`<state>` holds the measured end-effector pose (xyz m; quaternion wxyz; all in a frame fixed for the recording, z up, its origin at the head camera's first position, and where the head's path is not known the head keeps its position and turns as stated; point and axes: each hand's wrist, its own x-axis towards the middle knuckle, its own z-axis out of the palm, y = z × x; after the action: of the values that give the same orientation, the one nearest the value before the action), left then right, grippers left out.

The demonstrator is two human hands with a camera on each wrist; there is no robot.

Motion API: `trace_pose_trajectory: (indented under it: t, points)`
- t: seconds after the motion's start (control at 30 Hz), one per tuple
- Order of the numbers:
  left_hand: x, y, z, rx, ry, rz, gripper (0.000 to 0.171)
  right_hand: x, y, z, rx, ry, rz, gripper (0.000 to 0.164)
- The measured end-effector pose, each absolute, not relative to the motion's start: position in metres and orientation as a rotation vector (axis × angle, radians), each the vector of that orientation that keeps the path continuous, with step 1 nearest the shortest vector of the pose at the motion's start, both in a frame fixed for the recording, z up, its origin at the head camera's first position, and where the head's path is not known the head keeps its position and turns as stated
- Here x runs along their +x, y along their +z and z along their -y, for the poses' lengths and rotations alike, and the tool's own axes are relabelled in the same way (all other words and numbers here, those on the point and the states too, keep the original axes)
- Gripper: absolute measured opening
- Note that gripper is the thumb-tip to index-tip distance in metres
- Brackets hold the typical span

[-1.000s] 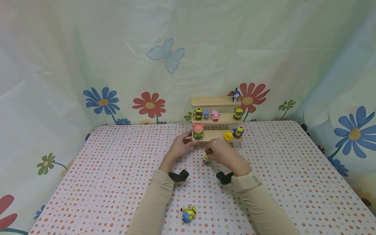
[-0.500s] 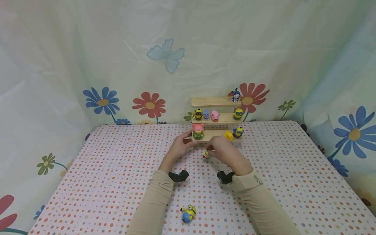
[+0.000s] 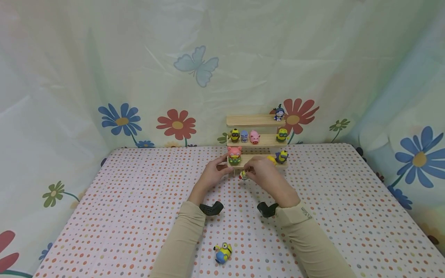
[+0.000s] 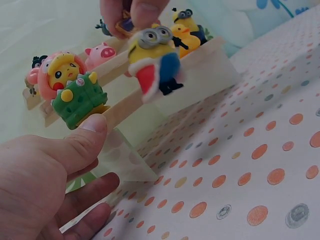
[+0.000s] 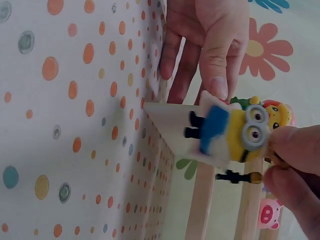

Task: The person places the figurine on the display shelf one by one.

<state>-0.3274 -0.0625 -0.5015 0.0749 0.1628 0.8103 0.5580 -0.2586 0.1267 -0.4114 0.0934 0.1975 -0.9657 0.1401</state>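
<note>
My right hand pinches a minion figurine by the top of its head, between thumb and fingertips. The figurine wears a red and white robe with blue and hangs in front of the lowest board of a stepped wooden display shelf. In the left wrist view the held minion is tilted, its black feet above the table. My left hand holds the shelf's left end, thumb at the board's edge. Right above that thumb sits a Pikachu figurine in a pink hood and green outfit.
A yellow duck and a dark-clad minion stand on the lowest board's right end. The middle board carries several figurines, including a pink pig. One blue-haired figurine tops the shelf. Another minion lies near the front.
My right hand has lifted the robed minion up and away from me, closer to the lowest board, and now covers part of the duck. The left hand stays at the shelf's end.
</note>
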Motion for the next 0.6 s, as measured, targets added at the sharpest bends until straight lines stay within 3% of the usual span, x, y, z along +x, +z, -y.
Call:
trace_pose_trajectory:
  t: [0.6]
  points:
    - [-0.3267,-0.5018,0.0623,0.444,1.665,-2.431,0.062,-0.2588,-0.4132,-0.1283,0.43,0.541,2.44,0.018]
